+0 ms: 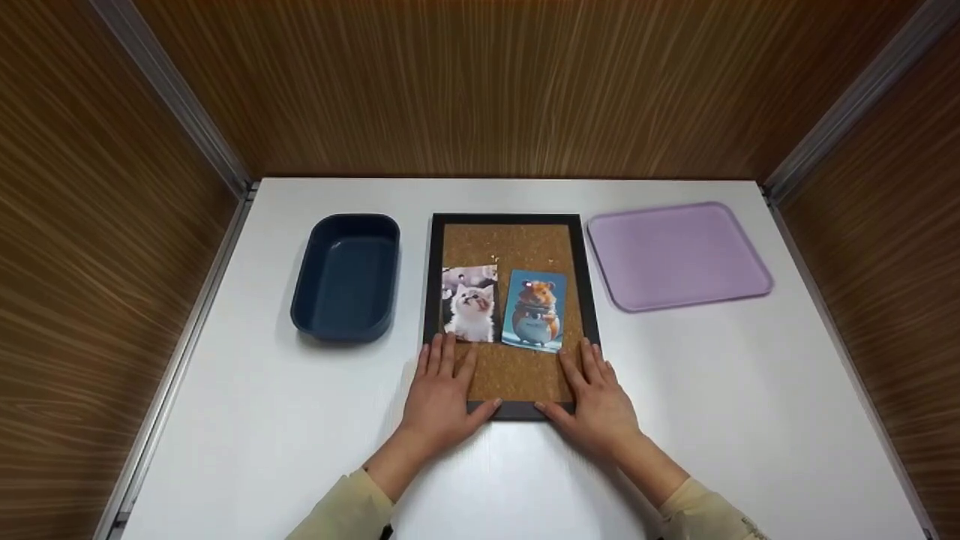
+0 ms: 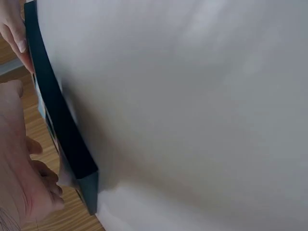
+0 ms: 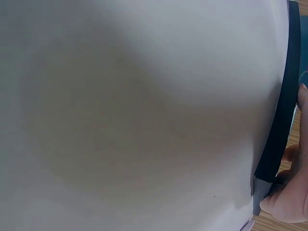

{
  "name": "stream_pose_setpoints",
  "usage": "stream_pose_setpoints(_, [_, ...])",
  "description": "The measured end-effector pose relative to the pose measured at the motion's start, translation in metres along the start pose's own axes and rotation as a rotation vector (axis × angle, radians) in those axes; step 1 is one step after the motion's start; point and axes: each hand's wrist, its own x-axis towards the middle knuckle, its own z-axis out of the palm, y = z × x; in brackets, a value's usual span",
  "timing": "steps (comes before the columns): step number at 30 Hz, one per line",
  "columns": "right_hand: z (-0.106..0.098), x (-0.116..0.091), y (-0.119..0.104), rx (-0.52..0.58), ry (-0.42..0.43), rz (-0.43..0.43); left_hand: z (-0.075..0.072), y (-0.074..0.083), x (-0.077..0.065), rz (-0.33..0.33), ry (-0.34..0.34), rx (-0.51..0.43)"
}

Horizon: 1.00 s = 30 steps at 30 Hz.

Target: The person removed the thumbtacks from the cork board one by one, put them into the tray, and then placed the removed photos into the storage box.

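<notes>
A cork board (image 1: pixel 517 379) with a black frame lies upright to me in the middle of the table. Two picture cards are on it: a kitten card (image 1: pixel 471 307) at left and a hamster card (image 1: pixel 536 311), slightly tilted, at right. My left hand (image 1: pixel 439 405) rests with straight, spread fingers over the lower left corner, fingertips at the kitten card's bottom edge. Over the lower right corner lies my right hand (image 1: pixel 600 405), fingers likewise extended, index fingertip beside the hamster card. Both thumbs touch the bottom frame edge (image 2: pixel 62 115), seen close in both wrist views.
To the left stands a deep dark blue bin (image 1: pixel 346 281). A flat lilac tray (image 1: pixel 679 255) lies to the right of the board. Wood-grain panels (image 1: pixel 510 90) wall in the white table (image 1: pixel 247 420) at the back and both sides.
</notes>
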Motion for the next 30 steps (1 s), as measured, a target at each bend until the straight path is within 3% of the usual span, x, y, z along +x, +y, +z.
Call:
stream_pose_setpoints(8, [0.000,0.000,0.000,-0.012,-0.036,0.014,-0.011,0.016,0.011,-0.012,0.032,0.055])
stream_pose_setpoints(24, [0.005,-0.001,0.002,-0.017,0.028,-0.015,0.003,0.016,0.069,0.179,-0.036,0.086])
stream_pose_setpoints(30, [0.004,-0.001,0.003,-0.026,0.026,-0.017,0.012,0.013,0.084,0.254,-0.050,0.114])
